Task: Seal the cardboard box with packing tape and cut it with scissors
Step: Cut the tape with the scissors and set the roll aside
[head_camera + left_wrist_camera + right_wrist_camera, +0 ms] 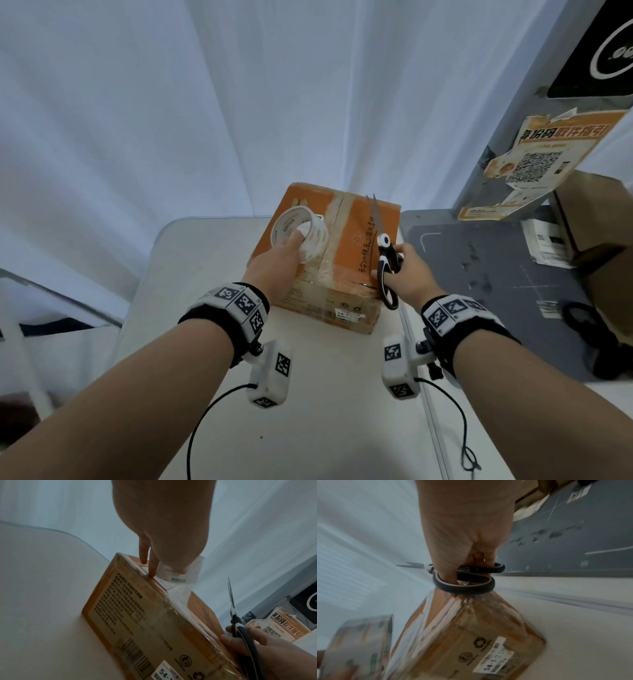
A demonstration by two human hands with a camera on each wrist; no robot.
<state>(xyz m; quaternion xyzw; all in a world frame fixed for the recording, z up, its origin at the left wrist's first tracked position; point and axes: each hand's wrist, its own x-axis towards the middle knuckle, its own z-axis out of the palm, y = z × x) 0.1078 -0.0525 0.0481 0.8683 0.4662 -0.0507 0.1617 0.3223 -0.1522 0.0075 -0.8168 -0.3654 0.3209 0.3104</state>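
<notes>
A person's left hand grips a roll of clear packing tape above an orange cardboard box on a smooth white desk, while the right hand, at the box's 3 o'clock, curls through black-handled scissors, blades pointing to 12 o'clock; glossy tape crosses the lid, a grey scuffed mat and an orange QR poster beyond

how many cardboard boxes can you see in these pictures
2. The orange cardboard box sits on the white table between both hands. A plain brown box stands at the far right on the grey mat, partly cut off; others may be hidden.
</notes>
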